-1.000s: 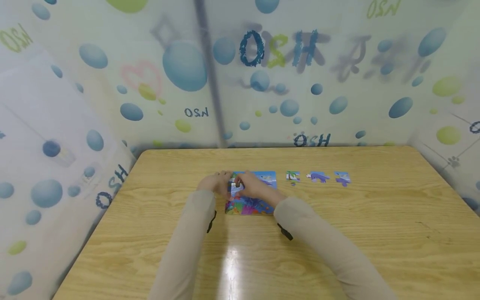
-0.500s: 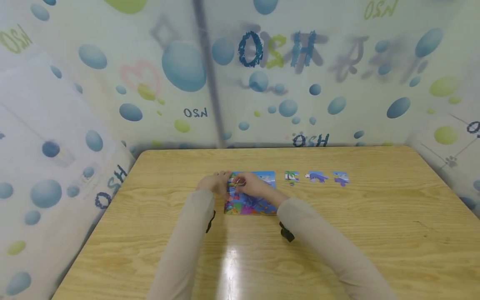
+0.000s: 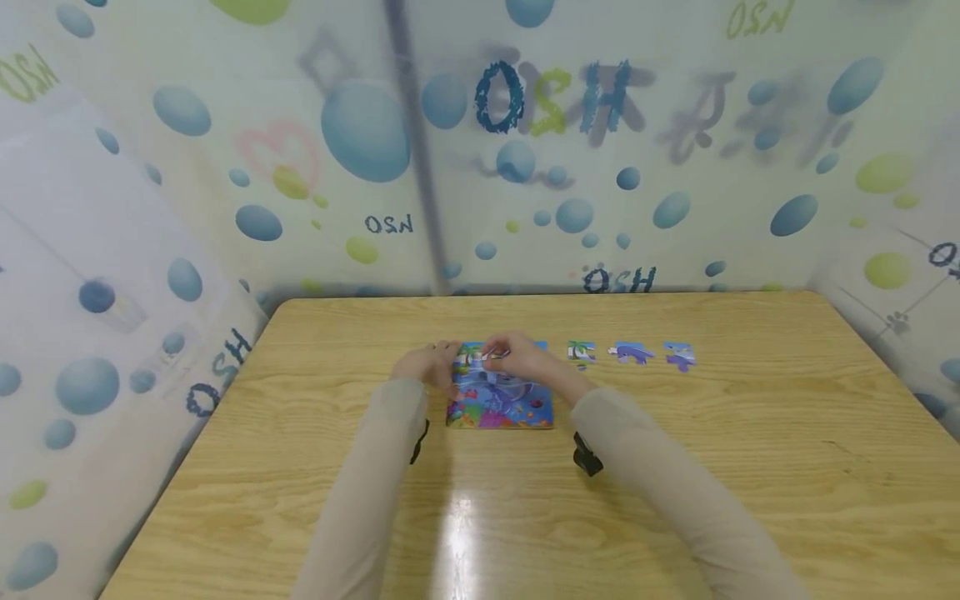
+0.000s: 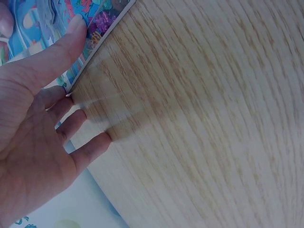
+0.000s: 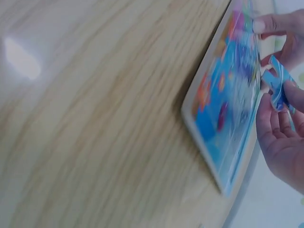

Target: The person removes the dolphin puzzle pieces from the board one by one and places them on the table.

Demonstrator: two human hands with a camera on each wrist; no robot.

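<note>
Puzzle piece point(image 5: 278, 85) pinched by thumb and fingers of the right hand point(image 3: 519, 356), tilted, near the twelve o'clock edge of the puzzle board point(image 3: 517, 418); can't tell if it touches. Left hand point(image 3: 420, 365) at board's ten o'clock, fingers loose, not clenched, thumb laid on the board. Loose pieces point(image 3: 632, 353) lie on the table point(image 3: 712, 467), toward board's two to three o'clock. Best handling, probably: level piece, match print to surrounding artwork, brace board lightly with left thumb, press flat evenly without forcing tabs.
</note>
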